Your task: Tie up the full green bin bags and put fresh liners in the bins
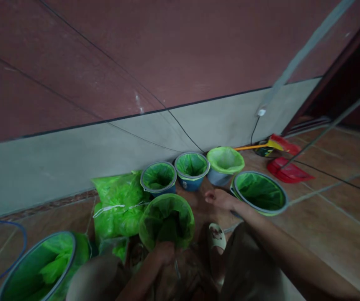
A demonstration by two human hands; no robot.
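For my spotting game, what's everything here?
Blue bins: two, blue, by wall
Pale bin: one, grey, beside those
Wide bin: one, green, right
Middle bin: one, lime, centre
Large bin: one, green, left
Plastic pile: one, green, left
Broom: one, orange, right
Dustpan: one, red, right
Hose: one, blue, left
Cables: several, black, wall
Strip: one, grey, right
Wall: one, maroon and grey, behind
Floor: one, brown, below
Slipper: one clear, pale, bottom
Legs: two, brownish, bottom
Left hand: one, bare, by middle bin
Right hand: one, bare, centre

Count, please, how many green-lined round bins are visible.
6: the central bin at the left hand; the left blue bin, the right blue bin and the grey bin by the wall; the rightmost bin; the lower-left bin. Others may be hidden.
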